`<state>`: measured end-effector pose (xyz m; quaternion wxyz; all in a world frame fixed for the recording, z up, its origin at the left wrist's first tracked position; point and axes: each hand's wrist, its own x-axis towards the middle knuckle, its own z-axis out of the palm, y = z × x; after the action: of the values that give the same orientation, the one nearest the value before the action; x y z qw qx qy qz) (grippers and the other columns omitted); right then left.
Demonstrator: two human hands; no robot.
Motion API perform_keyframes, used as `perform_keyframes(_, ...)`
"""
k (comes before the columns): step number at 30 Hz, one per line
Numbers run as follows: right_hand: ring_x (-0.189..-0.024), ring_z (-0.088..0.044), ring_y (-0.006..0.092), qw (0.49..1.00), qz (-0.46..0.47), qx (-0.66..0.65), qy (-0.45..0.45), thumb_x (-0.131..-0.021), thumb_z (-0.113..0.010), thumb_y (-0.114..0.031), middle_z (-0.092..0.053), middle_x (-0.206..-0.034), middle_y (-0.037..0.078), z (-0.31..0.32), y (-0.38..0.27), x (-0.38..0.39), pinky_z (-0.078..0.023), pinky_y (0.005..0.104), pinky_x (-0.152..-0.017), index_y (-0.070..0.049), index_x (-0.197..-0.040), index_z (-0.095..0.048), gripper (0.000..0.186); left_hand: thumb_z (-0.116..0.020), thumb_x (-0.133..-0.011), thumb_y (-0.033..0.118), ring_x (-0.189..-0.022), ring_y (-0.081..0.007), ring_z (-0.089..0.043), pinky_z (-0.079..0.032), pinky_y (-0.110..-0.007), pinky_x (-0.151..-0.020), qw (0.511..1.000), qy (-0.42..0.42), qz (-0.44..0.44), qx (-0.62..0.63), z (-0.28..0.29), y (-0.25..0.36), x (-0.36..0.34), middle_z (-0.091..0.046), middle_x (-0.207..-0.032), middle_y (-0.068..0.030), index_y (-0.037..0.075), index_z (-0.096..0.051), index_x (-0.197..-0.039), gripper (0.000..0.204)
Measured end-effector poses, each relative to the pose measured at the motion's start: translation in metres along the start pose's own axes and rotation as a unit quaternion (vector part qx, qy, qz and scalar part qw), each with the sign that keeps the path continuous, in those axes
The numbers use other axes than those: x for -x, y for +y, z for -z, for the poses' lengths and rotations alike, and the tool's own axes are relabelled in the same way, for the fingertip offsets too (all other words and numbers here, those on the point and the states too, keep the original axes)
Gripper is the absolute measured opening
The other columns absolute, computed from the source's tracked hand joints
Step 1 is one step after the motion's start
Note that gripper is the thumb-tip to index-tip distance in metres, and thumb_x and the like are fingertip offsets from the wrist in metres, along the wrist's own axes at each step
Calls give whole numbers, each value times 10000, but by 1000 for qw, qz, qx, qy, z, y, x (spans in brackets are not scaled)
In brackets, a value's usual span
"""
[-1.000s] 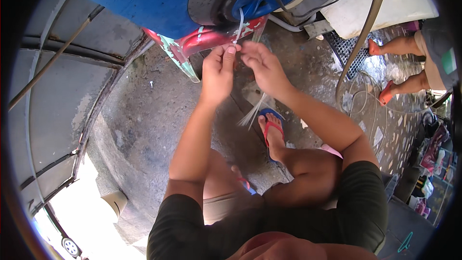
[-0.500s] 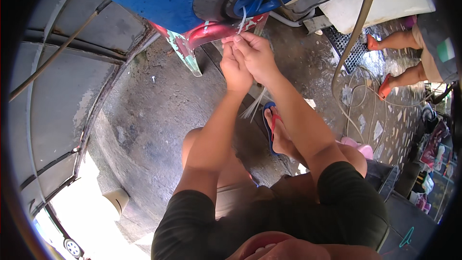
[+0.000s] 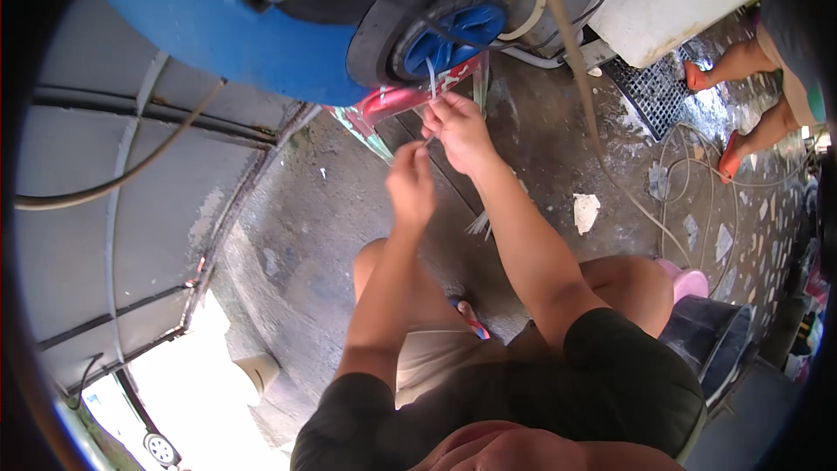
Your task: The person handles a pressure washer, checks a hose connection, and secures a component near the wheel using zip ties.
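Observation:
A thin white plastic strip (image 3: 432,78) runs down from the blue-hubbed wheel (image 3: 458,35). My right hand (image 3: 462,133) is closed in a pinch on its lower end. My left hand (image 3: 410,190), a little lower and to the left, is also closed, its fingertips pinched and slightly smeared by motion. What they hold, if anything, is too small to make out. Just beyond the hands stands a red stool-like support (image 3: 392,103) with flaking pale-green legs, beneath a large blue rounded body (image 3: 218,26). Several thin white strips (image 3: 478,224) show below my right forearm.
Grey metal panels (image 3: 166,157) rise at the left. A brown hose (image 3: 586,105) hangs at the right, with a coiled hose (image 3: 697,183) on wet ground. Another person's legs (image 3: 737,61) stand there by a black grate (image 3: 654,92). A dark tub (image 3: 708,331) sits by my right knee.
My hands, together before, are now apart: the left has come down and away from the right. The whole view has shifted, and a black object now shows above the wheel.

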<state>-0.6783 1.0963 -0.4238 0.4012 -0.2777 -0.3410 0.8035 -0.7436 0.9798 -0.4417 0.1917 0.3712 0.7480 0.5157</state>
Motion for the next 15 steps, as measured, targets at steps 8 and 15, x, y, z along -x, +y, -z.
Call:
perform_keyframes(8,-537,-370,24,997,65,-32,37,-991,-608,-155,-421,-629,-74,-11,17,-2,-280,235,-484,-74,-875,-574,146,-899,-742,360,-1288,-318,-402,-351,-459,-1056,861,291,-406,-99,112,203,-99,-363,-1435,-219,-17,-208,-1517,1105)
perform_keyframes(15,-464,-301,27,979,64,-188,45,-961,-637,-83,-374,-609,-82,-22,26,4,-221,239,-430,-95,-889,-569,100,-953,-638,452,-1391,-395,-307,-330,-484,-1134,810,335,-430,-216,105,247,-134,-269,-1469,-278,-43,-215,-1546,1270)
